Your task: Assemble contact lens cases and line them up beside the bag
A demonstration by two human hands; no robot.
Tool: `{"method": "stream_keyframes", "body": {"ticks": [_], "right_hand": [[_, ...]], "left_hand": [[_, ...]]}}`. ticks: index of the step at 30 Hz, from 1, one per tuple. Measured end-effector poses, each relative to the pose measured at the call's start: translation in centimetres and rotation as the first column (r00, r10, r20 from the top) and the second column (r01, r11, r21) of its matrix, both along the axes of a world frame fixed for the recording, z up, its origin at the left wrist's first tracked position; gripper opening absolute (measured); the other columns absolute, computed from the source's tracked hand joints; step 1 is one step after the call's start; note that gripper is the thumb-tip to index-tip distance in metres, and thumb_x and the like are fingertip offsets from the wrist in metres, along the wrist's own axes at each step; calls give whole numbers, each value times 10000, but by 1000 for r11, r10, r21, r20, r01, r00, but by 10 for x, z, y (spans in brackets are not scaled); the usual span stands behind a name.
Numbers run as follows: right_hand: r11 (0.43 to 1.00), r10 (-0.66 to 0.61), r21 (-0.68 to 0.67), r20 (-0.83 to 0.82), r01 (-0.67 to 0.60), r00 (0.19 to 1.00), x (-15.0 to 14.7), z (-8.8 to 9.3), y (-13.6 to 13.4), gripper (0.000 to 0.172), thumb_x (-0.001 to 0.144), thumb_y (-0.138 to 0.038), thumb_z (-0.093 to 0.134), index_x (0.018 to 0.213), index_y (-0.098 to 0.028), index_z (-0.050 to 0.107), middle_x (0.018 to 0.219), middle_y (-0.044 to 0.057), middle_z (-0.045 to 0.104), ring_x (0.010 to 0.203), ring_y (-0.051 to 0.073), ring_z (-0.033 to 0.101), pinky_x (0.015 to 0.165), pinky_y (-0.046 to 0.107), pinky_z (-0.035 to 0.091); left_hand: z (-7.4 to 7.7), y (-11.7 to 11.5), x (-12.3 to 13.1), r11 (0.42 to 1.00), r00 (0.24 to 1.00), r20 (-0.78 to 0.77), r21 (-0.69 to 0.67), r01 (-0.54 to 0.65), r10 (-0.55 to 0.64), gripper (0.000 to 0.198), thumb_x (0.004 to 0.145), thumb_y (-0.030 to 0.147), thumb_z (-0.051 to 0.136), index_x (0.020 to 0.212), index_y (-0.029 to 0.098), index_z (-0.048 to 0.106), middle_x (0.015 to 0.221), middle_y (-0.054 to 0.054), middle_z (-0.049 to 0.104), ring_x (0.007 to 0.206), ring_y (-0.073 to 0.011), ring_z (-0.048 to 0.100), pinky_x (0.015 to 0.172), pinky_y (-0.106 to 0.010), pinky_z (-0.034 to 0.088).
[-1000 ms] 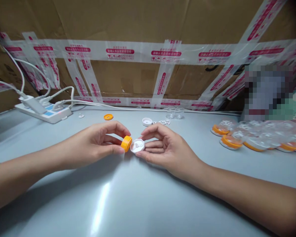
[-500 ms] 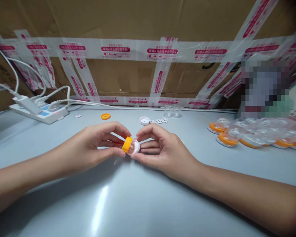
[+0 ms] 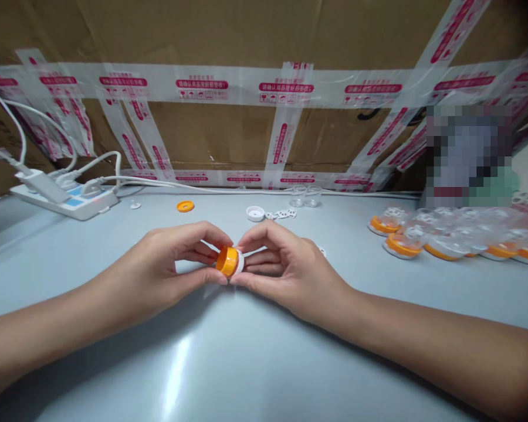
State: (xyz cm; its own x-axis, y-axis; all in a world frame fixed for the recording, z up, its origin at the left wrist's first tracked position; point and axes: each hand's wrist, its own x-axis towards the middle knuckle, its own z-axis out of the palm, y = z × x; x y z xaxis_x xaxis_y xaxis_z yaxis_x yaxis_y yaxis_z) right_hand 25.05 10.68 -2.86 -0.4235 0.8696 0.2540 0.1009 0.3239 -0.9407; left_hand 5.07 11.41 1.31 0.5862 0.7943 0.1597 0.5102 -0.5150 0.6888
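Note:
My left hand (image 3: 189, 255) pinches an orange plastic ring-shaped cap (image 3: 227, 261) between thumb and fingers, its hollow side turned toward the left. Against its right side sits a white round cap (image 3: 240, 262), pinched by my right hand (image 3: 275, 258). The two pieces meet, held just above the table in front of me; whether they are locked together I cannot tell. Behind the hands lie another orange ring (image 3: 185, 206), a white round cap (image 3: 255, 214) and several small white cut-out pieces (image 3: 284, 214).
Clear domes (image 3: 305, 197) stand at the back by the cable. Several clear-domed pieces with orange and white bases (image 3: 402, 246) crowd the right side. A white power strip (image 3: 66, 199) with plugs lies at the left. A taped cardboard wall (image 3: 242, 135) closes off the back.
The orange and white caps have come together; the white one has turned from showing its inside to lying edge-on against the orange one. The view has shifted slightly.

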Motion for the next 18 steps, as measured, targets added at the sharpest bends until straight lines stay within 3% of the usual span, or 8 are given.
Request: {"method": "stream_keyframes", "body": {"ticks": [4, 12, 18], "right_hand": [[999, 8, 43, 4, -8, 1000, 0, -1, -1, 299, 725, -221, 719, 921, -223, 492, 953, 5, 636, 827, 144, 712, 839, 323, 602], [990, -22, 143, 45, 16, 999, -1, 0, -3, 238, 763, -152, 661, 915, -228, 495, 926, 2, 670, 907, 150, 703, 850, 304, 602], [979, -34, 203, 80, 17, 996, -1, 0, -4, 218, 769, -134, 656, 903, -232, 514, 903, -7, 693, 850, 144, 717, 811, 296, 611]], "left_hand": [[-1, -3, 2, 997, 999, -31, 79, -10, 12, 139, 803, 253, 608, 932, 201, 617, 895, -3, 722, 810, -147, 684, 747, -214, 543], [-2, -4, 5, 994, 997, -51, 95, -46, 51, 125, 798, 294, 616, 880, 202, 638, 870, -5, 733, 775, -152, 680, 740, -223, 538], [-8, -7, 3, 990, 996, -43, 121, -77, 83, 119, 801, 303, 609, 876, 222, 653, 858, -1, 736, 760, -163, 679, 712, -236, 537]]}}
